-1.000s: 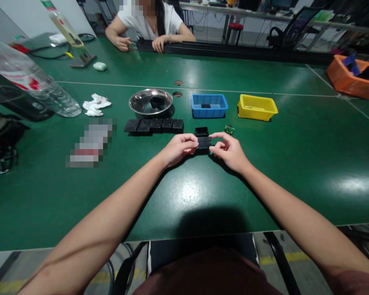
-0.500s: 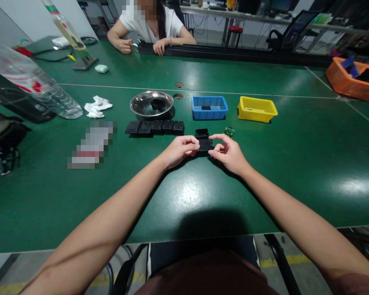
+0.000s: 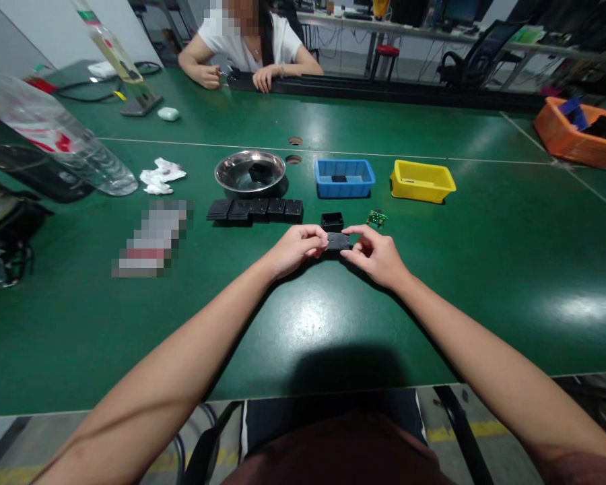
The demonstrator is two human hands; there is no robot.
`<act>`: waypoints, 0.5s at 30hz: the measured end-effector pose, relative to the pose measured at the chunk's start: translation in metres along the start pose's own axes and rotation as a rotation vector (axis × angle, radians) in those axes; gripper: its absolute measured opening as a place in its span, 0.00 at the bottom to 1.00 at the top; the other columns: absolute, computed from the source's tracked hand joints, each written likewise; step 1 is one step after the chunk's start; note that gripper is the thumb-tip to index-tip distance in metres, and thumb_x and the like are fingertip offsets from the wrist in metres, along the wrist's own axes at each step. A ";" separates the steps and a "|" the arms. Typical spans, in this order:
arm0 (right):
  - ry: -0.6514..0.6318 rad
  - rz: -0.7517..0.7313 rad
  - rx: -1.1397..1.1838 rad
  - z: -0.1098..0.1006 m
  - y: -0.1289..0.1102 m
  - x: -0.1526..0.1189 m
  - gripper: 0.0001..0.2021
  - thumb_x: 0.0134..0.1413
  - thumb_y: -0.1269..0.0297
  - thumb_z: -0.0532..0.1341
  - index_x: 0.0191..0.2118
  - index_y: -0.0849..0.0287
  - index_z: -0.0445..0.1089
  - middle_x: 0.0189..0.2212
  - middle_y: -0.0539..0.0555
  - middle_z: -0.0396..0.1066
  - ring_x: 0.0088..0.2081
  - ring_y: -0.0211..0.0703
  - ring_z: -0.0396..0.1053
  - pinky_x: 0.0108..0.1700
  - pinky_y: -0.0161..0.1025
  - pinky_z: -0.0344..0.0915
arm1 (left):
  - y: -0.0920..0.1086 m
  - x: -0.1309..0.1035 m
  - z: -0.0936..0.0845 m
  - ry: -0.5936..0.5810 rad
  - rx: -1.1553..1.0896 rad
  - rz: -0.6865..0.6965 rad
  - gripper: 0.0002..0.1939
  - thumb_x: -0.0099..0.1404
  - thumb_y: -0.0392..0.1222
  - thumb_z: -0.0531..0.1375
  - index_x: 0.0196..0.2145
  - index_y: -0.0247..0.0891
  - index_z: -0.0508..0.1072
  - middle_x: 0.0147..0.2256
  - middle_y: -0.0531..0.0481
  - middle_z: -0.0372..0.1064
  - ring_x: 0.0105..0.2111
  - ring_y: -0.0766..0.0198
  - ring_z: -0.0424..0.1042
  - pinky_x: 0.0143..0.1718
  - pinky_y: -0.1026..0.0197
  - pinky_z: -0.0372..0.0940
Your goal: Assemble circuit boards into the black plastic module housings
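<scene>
One black piece | between left hand, right hand (looks flat)

1. Hands: two, the left hand and the right hand, both at one flat black piece.
2. Open black cases: one, just beyond the hands.
3. Green circuit boards: one.
4. Black parts in the row: five side by side; any stacking cannot be told.
5. Metal bowls: one, with black contents too dark to count.
6. Small bins: two, one blue bin and one yellow bin.
7. Orange baskets: one.
8. Round holes in the tabletop: two.
9. People across: one.
10. Red-seated stools: one.
</scene>
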State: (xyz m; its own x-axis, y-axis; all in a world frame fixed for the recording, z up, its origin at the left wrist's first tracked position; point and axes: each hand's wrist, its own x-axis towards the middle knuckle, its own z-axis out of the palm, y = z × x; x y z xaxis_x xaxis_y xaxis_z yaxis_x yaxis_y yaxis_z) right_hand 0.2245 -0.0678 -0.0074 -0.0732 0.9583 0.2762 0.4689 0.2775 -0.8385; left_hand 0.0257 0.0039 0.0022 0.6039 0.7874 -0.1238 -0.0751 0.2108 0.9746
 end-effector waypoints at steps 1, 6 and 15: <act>-0.006 -0.001 0.000 0.000 0.000 0.000 0.17 0.54 0.60 0.66 0.49 0.58 0.71 0.20 0.42 0.66 0.22 0.36 0.64 0.32 0.36 0.61 | 0.000 0.000 0.000 -0.001 0.007 0.000 0.06 0.48 0.37 0.65 0.23 0.34 0.72 0.19 0.55 0.63 0.19 0.74 0.57 0.23 0.68 0.51; -0.041 -0.023 0.004 -0.002 -0.001 -0.001 0.17 0.55 0.61 0.65 0.50 0.58 0.71 0.20 0.42 0.66 0.21 0.35 0.63 0.30 0.35 0.59 | -0.002 0.001 -0.001 -0.018 0.024 0.013 0.04 0.48 0.36 0.62 0.23 0.34 0.71 0.18 0.56 0.63 0.18 0.74 0.56 0.23 0.68 0.51; -0.061 -0.015 -0.070 -0.009 0.000 0.002 0.15 0.53 0.62 0.65 0.47 0.56 0.73 0.21 0.43 0.67 0.22 0.36 0.63 0.31 0.36 0.61 | -0.002 0.001 -0.001 -0.018 0.163 0.018 0.02 0.50 0.36 0.60 0.24 0.35 0.71 0.21 0.55 0.65 0.21 0.72 0.61 0.24 0.68 0.54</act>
State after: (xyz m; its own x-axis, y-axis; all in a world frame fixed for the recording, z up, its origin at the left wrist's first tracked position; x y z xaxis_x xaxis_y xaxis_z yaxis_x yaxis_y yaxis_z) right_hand 0.2325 -0.0662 -0.0028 -0.1332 0.9571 0.2573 0.5276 0.2883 -0.7991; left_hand 0.0256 0.0053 -0.0005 0.6177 0.7795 -0.1040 0.0430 0.0986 0.9942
